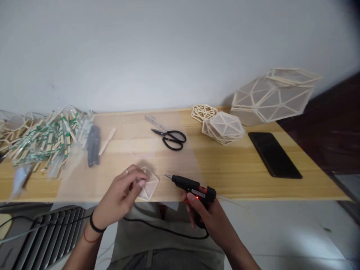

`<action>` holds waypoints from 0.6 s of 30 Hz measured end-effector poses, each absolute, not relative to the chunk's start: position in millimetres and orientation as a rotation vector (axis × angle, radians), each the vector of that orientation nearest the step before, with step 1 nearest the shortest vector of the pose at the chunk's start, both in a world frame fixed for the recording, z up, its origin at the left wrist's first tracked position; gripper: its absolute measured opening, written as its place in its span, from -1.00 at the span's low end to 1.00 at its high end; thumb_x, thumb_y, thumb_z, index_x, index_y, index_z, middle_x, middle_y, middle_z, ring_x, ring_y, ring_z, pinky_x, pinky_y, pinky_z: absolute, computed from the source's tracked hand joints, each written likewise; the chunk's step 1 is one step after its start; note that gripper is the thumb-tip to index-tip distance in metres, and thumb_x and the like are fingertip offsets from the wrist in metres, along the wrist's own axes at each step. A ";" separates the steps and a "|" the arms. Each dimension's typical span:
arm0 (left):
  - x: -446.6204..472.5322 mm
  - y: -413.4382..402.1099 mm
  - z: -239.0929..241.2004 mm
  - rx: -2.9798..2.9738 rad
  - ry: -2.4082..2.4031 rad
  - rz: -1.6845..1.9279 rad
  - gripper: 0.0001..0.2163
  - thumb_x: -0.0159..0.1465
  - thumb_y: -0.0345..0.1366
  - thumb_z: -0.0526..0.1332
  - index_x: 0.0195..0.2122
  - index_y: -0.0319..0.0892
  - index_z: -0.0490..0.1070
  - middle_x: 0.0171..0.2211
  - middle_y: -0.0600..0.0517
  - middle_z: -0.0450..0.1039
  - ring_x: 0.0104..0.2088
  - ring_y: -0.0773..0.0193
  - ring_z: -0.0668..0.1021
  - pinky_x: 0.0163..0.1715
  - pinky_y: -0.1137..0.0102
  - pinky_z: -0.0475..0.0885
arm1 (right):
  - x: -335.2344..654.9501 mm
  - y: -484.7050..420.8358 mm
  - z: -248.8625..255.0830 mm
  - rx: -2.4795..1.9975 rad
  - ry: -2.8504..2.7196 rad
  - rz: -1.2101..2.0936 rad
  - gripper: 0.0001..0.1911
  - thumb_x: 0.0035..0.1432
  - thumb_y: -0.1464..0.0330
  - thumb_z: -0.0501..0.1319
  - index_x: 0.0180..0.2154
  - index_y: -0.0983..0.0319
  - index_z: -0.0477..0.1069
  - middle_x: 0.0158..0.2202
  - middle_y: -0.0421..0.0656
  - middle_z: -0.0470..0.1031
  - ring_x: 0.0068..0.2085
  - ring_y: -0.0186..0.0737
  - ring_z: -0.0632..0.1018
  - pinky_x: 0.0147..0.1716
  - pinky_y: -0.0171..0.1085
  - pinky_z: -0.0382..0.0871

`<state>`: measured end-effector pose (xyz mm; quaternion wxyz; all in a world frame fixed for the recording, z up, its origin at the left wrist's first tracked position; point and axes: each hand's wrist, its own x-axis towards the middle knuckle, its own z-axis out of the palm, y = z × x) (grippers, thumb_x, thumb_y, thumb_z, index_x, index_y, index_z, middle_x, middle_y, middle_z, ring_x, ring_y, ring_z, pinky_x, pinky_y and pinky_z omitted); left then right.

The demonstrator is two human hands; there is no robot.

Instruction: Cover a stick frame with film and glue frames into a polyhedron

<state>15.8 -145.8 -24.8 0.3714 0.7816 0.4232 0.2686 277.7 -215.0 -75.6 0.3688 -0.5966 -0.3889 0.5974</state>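
Observation:
In my right hand is a black hot glue gun, its metal nozzle pointing left and a red light glowing on its side. A thin glue stick pokes out of its back end. My left hand has thumb and fingertips pinched at a small wooden-stick frame with a pale sheet across it, near the table's front edge. The fingers cover the frame's left part. The nozzle tip is a short way right of the frame, apart from it.
Black-handled scissors lie behind the hands on a translucent sheet. At left are wrapped chopsticks, a dark grey object and a loose chopstick pair. Stick frames, a larger stick structure and a phone occupy the right.

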 end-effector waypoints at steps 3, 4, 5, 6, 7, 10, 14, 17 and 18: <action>27.7 -140.7 -30.1 2.142 1.002 0.522 -0.72 0.47 -0.42 0.07 0.11 -0.06 0.46 0.09 -0.14 0.38 0.17 0.08 0.46 0.11 0.18 0.43 | 281.1 -217.3 -75.1 -1.546 -1.040 1.534 -0.40 0.22 -0.21 0.20 -0.35 0.23 0.45 -0.51 -0.24 0.43 -0.64 -0.30 0.46 -0.61 -0.30 0.31; 30.7 -139.2 -32.2 2.173 0.993 0.480 -0.67 0.46 -0.44 0.06 0.16 -0.04 0.43 0.17 -0.16 0.33 0.25 0.05 0.41 0.16 0.14 0.42 | 281.9 -218.3 -76.0 -1.548 -1.049 1.536 -0.40 0.22 -0.21 0.20 -0.35 0.23 0.45 -0.51 -0.23 0.43 -0.63 -0.30 0.46 -0.61 -0.30 0.33; 33.1 -137.8 -34.2 2.194 0.986 0.449 -0.64 0.45 -0.45 0.06 0.19 -0.03 0.41 0.22 -0.16 0.29 0.31 0.03 0.36 0.20 0.10 0.40 | 282.7 -219.4 -77.2 -1.551 -1.053 1.538 -0.40 0.22 -0.21 0.20 -0.35 0.22 0.45 -0.51 -0.23 0.43 -0.62 -0.29 0.47 -0.61 -0.29 0.34; 34.7 -136.7 -35.9 2.204 0.982 0.430 -0.63 0.45 -0.46 0.06 0.20 -0.02 0.40 0.25 -0.16 0.27 0.35 0.02 0.31 0.23 0.08 0.39 | 283.4 -220.5 -78.4 -1.555 -1.053 1.538 -0.41 0.22 -0.20 0.21 -0.35 0.22 0.45 -0.51 -0.23 0.43 -0.62 -0.29 0.47 -0.60 -0.29 0.35; 35.7 -135.7 -37.2 2.206 0.981 0.419 -0.64 0.45 -0.47 0.06 0.19 -0.03 0.40 0.24 -0.16 0.27 0.36 0.01 0.28 0.24 0.07 0.38 | 284.1 -221.5 -79.4 -1.564 -1.053 1.535 -0.42 0.22 -0.19 0.21 -0.34 0.22 0.46 -0.51 -0.23 0.43 -0.62 -0.29 0.47 -0.60 -0.29 0.35; 35.0 -133.6 -39.2 2.179 0.979 0.439 -0.74 0.46 -0.44 0.08 0.05 -0.08 0.47 0.13 -0.15 0.34 0.33 0.01 0.30 0.23 0.09 0.37 | 286.1 -223.3 -79.0 -1.599 -1.090 1.541 -0.45 0.26 -0.15 0.20 -0.34 0.23 0.47 -0.52 -0.23 0.44 -0.62 -0.29 0.48 -0.57 -0.28 0.36; 30.3 -132.5 -41.7 2.091 1.058 0.550 -0.87 0.48 -0.33 0.13 -0.13 -0.12 0.48 -0.08 -0.11 0.35 0.18 0.04 0.37 0.09 0.17 0.41 | 286.2 -223.1 -70.7 -1.635 -1.252 1.486 -0.56 0.31 -0.04 0.19 -0.24 0.20 0.53 -0.51 -0.22 0.45 -0.54 -0.21 0.52 -0.51 -0.25 0.43; 27.9 -132.7 -44.5 2.035 1.107 0.600 -0.89 0.46 -0.31 0.17 -0.22 -0.14 0.44 -0.15 -0.08 0.30 0.07 0.06 0.38 -0.04 0.24 0.41 | 282.5 -223.1 -62.2 -1.645 -1.436 1.367 -0.62 0.29 0.03 0.23 -0.11 0.17 0.58 -0.35 -0.10 0.59 -0.29 -0.04 0.63 -0.31 -0.17 0.53; 27.4 -132.8 -45.4 2.023 1.110 0.618 -0.91 0.44 -0.33 0.19 -0.25 -0.15 0.42 -0.15 -0.07 0.28 0.04 0.07 0.37 -0.08 0.26 0.41 | 280.9 -223.3 -59.7 -1.639 -1.486 1.355 -0.62 0.28 0.04 0.24 -0.07 0.16 0.59 -0.25 -0.06 0.63 -0.18 0.02 0.64 -0.21 -0.13 0.54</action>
